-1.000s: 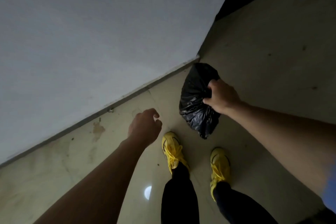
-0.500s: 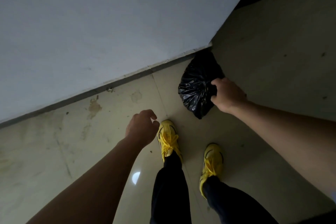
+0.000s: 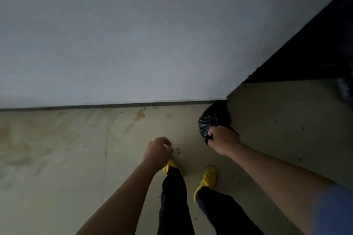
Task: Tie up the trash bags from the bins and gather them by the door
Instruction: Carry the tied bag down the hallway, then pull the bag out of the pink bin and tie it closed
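The trash bag (image 3: 212, 118) is gripped by the right hand (image 3: 222, 139) beside the wall (image 3: 133, 44), while nothing is held by the loosely curled left hand (image 3: 157, 150).

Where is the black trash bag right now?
In the head view the black trash bag is right of centre, gripped by the right hand, close to the corner of the white wall and ahead of the yellow shoes.

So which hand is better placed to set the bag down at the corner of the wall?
Right. The right hand grips the bag, which is close to the corner of the wall. The left hand holds nothing and hovers above a shoe, apart from the bag.
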